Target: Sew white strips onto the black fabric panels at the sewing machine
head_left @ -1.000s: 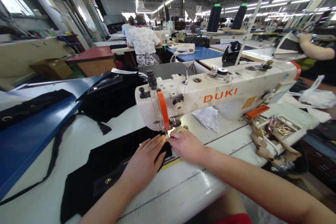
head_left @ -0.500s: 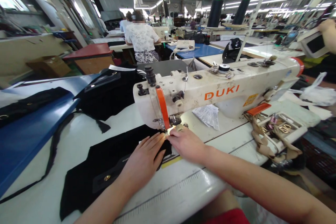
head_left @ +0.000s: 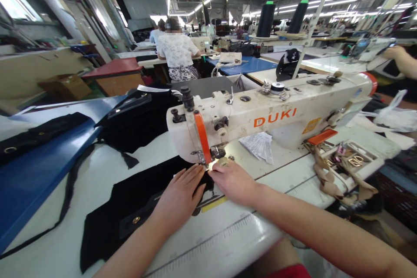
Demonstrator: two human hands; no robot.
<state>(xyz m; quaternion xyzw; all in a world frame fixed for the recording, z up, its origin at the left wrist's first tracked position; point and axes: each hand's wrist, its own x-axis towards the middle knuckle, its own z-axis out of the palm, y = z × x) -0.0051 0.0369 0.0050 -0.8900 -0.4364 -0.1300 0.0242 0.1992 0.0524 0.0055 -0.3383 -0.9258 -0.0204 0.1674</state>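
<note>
A cream DUKI sewing machine (head_left: 273,117) stands on a white table (head_left: 228,234). A black fabric piece (head_left: 137,200) with a small metal snap lies flat under its needle. My left hand (head_left: 180,197) rests palm down on the fabric, fingers together and pointing at the needle. My right hand (head_left: 231,180) presses the fabric's edge just right of the presser foot, fingertips touching those of the left hand. The needle area is partly hidden by both hands.
A pile of black pieces (head_left: 137,115) lies behind the machine, beside a blue table (head_left: 35,169). A tray of metal rings (head_left: 350,160) and tan webbing (head_left: 329,182) sit at right. Folded paper (head_left: 259,145) lies on the machine bed. A person (head_left: 177,52) sits ahead; another person's arm (head_left: 402,58) is far right.
My hands stay at the needle and barely move. The black fabric has crept slightly toward the machine. The arm at far right has lowered with its object.
</note>
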